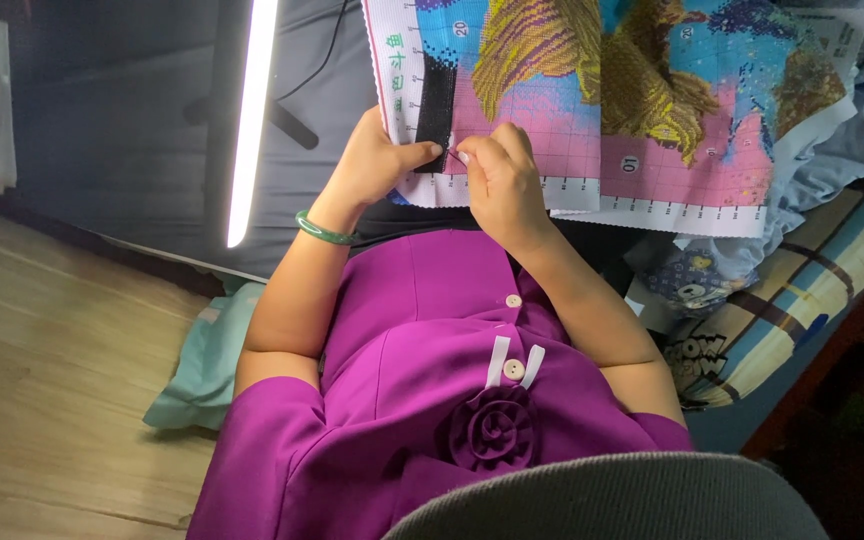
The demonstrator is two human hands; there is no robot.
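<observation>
- While the right hand [500, 172] presses its fingertips together near the lower edge of the cross-stitch canvas [592, 110], its grip looks pinched on something very fine, probably a needle, though that is too small to make out.
- The left hand [377, 160] clamps the left edge of the canvas, thumb on top and pointing right, almost touching the right hand's fingertips; a green bangle [324, 231] sits at its wrist.
- The canvas lies spread beyond the lap, its near border just under both hands, with a black stitched column by the left thumb and pink, blue and gold areas running right.
- A lit lamp bar [250, 120] stands to the left; a plaid blanket [802, 300] lies to the right; wooden floor [52, 380] shows near left.
- Risk, as I judge it: the thumb sits so close to the pinching fingers that a sharp point could prick it, and a loose left hold could let the cloth sag and misplace a stitch.
</observation>
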